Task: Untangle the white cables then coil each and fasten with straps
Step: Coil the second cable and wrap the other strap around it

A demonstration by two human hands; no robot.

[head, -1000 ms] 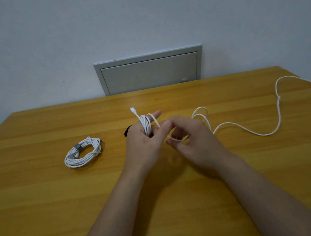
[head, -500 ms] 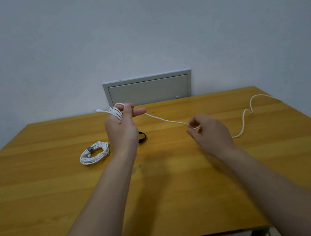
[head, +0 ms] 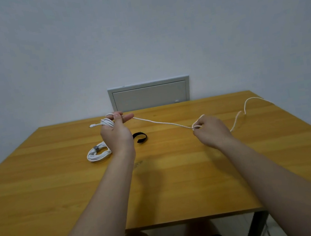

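Both hands' grip holds white cable (head: 163, 124) taut above table (head: 181, 185).

Two white cables are showing: one coiled cable (head: 98, 153) w/ a grey strap (head: 95, 148), one loose cable (head: 163, 124) stretching btw. two hands. One black strap (head: 140, 137) is lying on one table (head: 181, 185).

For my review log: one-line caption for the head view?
Left hand holds wound cable; right hand pulls it taut; strapped coil lies on table.
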